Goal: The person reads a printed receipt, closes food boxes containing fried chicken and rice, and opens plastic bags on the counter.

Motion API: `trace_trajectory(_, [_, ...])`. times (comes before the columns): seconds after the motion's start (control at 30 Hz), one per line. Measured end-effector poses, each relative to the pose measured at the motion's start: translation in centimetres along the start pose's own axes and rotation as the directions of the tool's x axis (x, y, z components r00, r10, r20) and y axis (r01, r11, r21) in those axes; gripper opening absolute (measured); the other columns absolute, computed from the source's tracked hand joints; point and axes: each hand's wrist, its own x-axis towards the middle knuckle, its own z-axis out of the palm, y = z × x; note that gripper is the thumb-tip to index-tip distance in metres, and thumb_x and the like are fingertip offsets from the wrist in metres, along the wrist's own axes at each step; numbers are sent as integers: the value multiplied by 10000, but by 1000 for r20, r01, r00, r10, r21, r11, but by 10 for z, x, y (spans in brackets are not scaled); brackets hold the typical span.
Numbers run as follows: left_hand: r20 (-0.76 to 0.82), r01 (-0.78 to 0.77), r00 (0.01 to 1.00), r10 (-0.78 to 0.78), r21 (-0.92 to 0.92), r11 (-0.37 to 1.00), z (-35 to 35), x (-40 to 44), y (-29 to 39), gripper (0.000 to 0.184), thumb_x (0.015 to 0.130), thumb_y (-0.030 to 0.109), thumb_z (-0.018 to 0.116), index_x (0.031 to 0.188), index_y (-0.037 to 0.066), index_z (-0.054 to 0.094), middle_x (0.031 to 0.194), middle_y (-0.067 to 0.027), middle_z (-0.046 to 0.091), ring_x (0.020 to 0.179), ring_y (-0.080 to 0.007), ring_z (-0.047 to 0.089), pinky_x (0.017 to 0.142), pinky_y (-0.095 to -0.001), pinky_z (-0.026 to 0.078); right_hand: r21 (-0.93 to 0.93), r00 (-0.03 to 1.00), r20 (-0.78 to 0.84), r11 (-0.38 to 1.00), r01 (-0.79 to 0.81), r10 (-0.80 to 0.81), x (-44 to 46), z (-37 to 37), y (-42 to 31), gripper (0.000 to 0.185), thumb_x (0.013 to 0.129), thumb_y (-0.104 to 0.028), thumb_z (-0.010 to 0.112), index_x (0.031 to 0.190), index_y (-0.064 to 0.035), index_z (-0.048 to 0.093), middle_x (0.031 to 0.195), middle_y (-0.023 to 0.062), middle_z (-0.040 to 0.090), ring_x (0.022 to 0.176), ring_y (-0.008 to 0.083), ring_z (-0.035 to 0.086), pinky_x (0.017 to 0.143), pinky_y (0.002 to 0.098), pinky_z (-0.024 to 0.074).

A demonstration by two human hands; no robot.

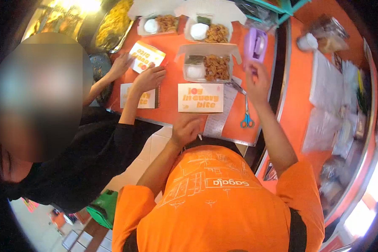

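Observation:
My right hand point(258, 82) reaches to the near end of a purple tape dispenser point(256, 44). Its fingers are bent together at that end; any tape between them is too blurred to see. Just below a closed white box point(200, 98) with orange lettering is my left hand point(187, 129), its fingers curled in. Whatever it may hold is hidden. Behind the closed box stands an open box point(189, 63) with fried pieces, rice and a dark green item. Blue-handled scissors point(247, 119) lie on a long printed paper slip point(217, 122) and the table, between my two hands.
Two more open food boxes point(216, 31) point(158, 25) stand at the back. On the left a co-worker's hands point(149, 77) are at a lettered box point(147, 56), with another box point(137, 95) nearer. A tray of yellow food point(113, 25) and a side shelf with plastic packs point(327, 84) flank the table.

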Motion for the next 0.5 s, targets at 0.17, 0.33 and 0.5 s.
trace_trajectory(0.17, [322, 60, 945, -59, 7, 998, 5, -35, -3, 301, 748, 13, 647, 1046, 52, 661, 1065, -99, 644, 937, -282, 634, 788, -397, 526, -38, 978, 170, 993, -113, 118, -165, 1, 11, 290, 867, -87, 623, 1151, -32, 605, 1065, 164, 608, 1015, 324, 598, 877, 388, 474])
trace_trajectory(0.33, [234, 40, 968, -89, 206, 978, 12, -25, -19, 442, 796, 28, 616, 1237, 44, 580, 1149, -153, 612, 1021, -337, 607, 854, -400, 517, -338, 901, 434, 923, 183, -20, -235, 11, 2, 349, 861, -147, 612, 1201, -71, 597, 1292, 156, 533, 1260, 349, 451, 1060, 487, 345])
trace_trajectory(0.5, [214, 80, 962, -171, 377, 923, 6, -31, -18, 507, 820, 70, 606, 1317, 46, 511, 1223, -178, 568, 1102, -361, 560, 933, -436, 472, -374, 913, 402, 896, 241, -78, -243, 12, 9, 361, 862, -156, 607, 1220, -106, 600, 1359, 120, 512, 1304, 340, 419, 1093, 515, 316])
